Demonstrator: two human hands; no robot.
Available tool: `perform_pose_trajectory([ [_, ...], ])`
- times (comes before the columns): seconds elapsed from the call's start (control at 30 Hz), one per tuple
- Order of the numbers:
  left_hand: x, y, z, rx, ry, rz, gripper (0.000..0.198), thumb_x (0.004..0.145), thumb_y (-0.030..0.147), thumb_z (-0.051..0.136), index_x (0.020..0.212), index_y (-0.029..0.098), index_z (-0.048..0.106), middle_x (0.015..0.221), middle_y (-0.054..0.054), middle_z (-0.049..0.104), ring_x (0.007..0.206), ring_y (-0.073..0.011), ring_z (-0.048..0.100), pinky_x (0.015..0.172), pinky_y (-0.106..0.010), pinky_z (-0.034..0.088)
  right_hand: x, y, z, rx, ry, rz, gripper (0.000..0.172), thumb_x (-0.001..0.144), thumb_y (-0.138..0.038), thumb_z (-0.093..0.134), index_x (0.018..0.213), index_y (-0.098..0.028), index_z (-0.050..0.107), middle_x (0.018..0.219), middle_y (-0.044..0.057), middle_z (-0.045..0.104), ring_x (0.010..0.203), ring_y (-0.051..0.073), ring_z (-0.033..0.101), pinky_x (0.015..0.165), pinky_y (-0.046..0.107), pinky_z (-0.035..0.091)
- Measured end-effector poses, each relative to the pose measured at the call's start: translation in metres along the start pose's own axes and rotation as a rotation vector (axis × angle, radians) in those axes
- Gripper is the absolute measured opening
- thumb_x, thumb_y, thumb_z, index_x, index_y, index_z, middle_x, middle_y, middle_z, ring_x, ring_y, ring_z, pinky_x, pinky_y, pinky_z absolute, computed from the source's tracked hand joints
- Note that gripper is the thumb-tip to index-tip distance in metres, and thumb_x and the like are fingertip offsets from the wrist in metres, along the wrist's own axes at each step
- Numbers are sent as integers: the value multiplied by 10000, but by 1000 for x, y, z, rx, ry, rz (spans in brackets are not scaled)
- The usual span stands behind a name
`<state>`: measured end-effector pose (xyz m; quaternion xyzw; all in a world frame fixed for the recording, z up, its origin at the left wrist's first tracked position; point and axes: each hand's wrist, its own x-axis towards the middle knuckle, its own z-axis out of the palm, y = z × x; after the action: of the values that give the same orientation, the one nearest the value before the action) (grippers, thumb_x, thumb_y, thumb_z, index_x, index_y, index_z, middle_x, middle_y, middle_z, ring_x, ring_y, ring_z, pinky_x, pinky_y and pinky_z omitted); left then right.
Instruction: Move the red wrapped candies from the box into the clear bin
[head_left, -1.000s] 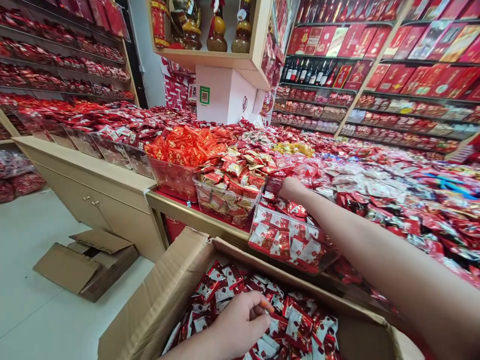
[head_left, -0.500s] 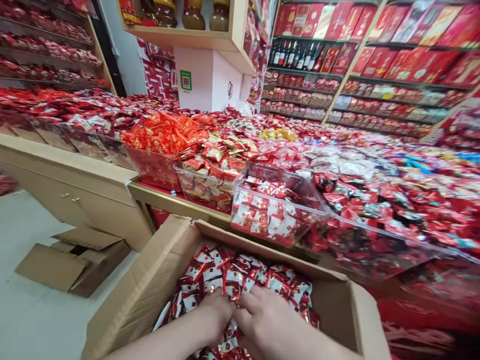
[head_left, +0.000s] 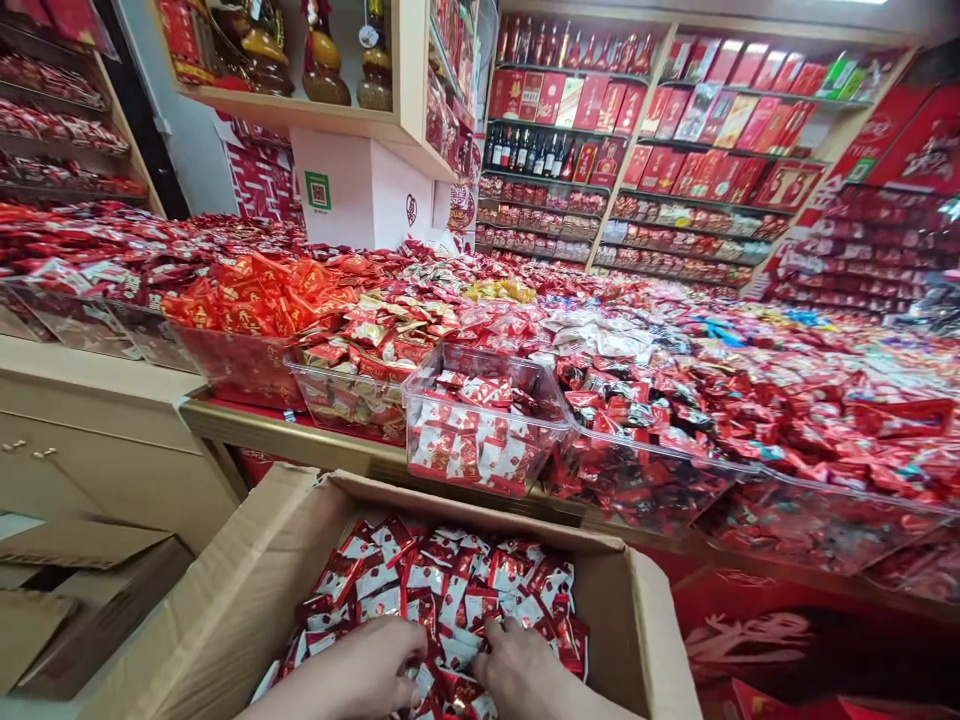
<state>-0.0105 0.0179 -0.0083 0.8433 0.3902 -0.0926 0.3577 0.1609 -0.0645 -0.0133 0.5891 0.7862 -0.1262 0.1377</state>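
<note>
A cardboard box (head_left: 604, 620) in front of me holds a heap of small red-and-white wrapped packets (head_left: 454, 580). My left hand (head_left: 375, 665) lies low in the heap, its fingers bent and thumb apart from them, with loose packets beside and below. Just to its right, my right hand (head_left: 525, 668) reaches down into the same packets, fingers apart and their tips partly hidden among the wrappers. A gap with packets in it lies between the hands. Beyond the box, a clear plastic bin (head_left: 487, 425) on the counter holds similar red-and-white packets.
Clear bins of orange-red packets (head_left: 262, 300), gold-and-red packets (head_left: 382, 345) and dark red sweets (head_left: 637, 400) line the counter's edge (head_left: 322, 445). Another open cardboard box (head_left: 112, 600) sits on the floor at left. Shelves (head_left: 600, 190) with bottles and red boxes stand behind.
My hands, close together before, have moved apart, with packets showing between them. The view has shifted right and tilted up, so the counter and box appear further left.
</note>
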Motion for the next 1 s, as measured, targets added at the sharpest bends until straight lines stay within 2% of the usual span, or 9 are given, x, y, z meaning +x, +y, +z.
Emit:
perform_pose_trajectory([
  [0.07, 1, 5, -5, -73, 45, 60, 307, 594, 276, 552, 894, 230, 599, 803, -31, 605, 732, -207, 534, 650, -285, 386, -2, 4, -6, 82, 60, -20, 358, 535, -232, 647, 885, -161, 618, 995, 139, 564, 907, 320, 520, 695, 427, 454],
  [0.13, 3, 11, -9, -243, 31, 135, 363, 638, 296, 539, 995, 228, 544, 815, -13, 597, 704, -165, 522, 634, -249, 389, -2, 7, -16, 203, 164, -25, 440, 502, -285, 665, 916, -163, 581, 983, 108, 576, 901, 287, 521, 770, 398, 420],
  [0.27, 5, 21, -23, -749, -19, 287, 478, 691, 395, 546, 1117, 196, 463, 904, -46, 590, 816, -168, 528, 692, -257, 404, 5, 6, -43, 366, 345, 24, 304, 601, -251, 567, 887, -155, 536, 820, 67, 610, 744, 202, 553, 656, 267, 413],
  [0.37, 0, 28, -37, -928, 69, 374, 452, 654, 380, 613, 1057, 192, 527, 943, -52, 600, 902, -195, 515, 771, -282, 390, 12, 3, -62, 589, 469, 20, 191, 642, -216, 550, 827, -171, 531, 774, 32, 606, 675, 157, 534, 579, 220, 374],
  [0.5, -10, 38, -52, -977, 291, 285, 274, 684, 364, 593, 872, 168, 625, 776, -21, 629, 720, -160, 529, 664, -249, 413, 22, -3, -64, 1171, 580, 36, 174, 650, -264, 600, 772, -162, 529, 681, -1, 581, 605, 119, 494, 544, 199, 368],
  [0.6, -12, 42, -56, -1053, 355, 202, 287, 624, 382, 642, 804, 159, 629, 659, 5, 606, 583, -121, 491, 551, -218, 406, 26, -6, -53, 1522, 578, -28, 176, 692, -304, 577, 777, -151, 553, 690, 8, 586, 631, 120, 508, 592, 215, 396],
  [0.77, -10, 44, -54, -1155, 304, 164, 312, 593, 382, 669, 795, 151, 613, 690, -9, 623, 582, -117, 500, 549, -221, 420, 20, -2, -52, 1606, 575, -82, 224, 687, -361, 589, 771, -154, 597, 670, -1, 580, 611, 115, 498, 572, 209, 386],
  [0.9, -9, 44, -52, -1190, 296, 140, 357, 610, 379, 658, 894, 173, 590, 767, -19, 634, 616, -127, 522, 557, -226, 427, 16, 1, -55, 1661, 563, -119, 213, 708, -358, 570, 781, -158, 570, 680, -7, 555, 615, 105, 477, 596, 212, 383],
  [1.0, -9, 41, -50, -1104, 340, 142, 373, 622, 374, 648, 937, 188, 580, 806, -18, 631, 676, -144, 538, 586, -226, 430, 16, 1, -53, 1587, 633, -48, 184, 723, -349, 552, 750, -168, 529, 652, -24, 495, 598, 96, 429, 566, 201, 360],
])
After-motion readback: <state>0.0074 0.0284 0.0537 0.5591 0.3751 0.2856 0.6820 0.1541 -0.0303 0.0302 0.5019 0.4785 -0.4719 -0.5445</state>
